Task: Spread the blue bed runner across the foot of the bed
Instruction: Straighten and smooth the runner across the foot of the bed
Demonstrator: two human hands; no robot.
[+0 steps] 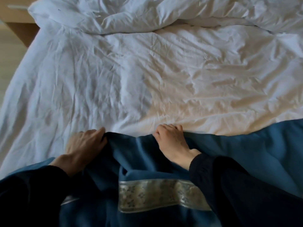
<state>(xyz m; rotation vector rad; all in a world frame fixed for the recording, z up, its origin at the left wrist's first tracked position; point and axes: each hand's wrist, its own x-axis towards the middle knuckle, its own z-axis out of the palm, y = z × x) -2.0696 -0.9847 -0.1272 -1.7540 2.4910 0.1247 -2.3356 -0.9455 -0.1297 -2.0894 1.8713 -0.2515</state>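
Sleeves: dark sleeves (pixel 24 194) cover both forearms at the near edge of the view
Patterned band: a pale gold floral band (pixel 164 195) crosses the blue cloth from left to right, between the two sleeves
Blue bed runner: the blue bed runner (pixel 246 153) lies at the foot of the bed (pixel 19 99), on top of the white duvet (pixel 164 71)
Long axis: left to right, along the bed's near edge, with its ends pointing toward the left and right edges
Runner's lie: the right part is fairly flat and runs out of view toward the right edge; the middle is rumpled into folds; on the left only a narrow strip shows beside the sleeve
Left grip: the left grip (pixel 86 141) is clenched on a fold of the runner's far edge
Right grip: the right grip (pixel 170 141) grasps the same far edge with curled fingers, near the left one
White duvet: creased all over, bare beyond the runner
Far edge: bunched white bedding (pixel 147 13) is heaped across it
Far left corner: wood-coloured furniture (pixel 19 28) stands beside the bed
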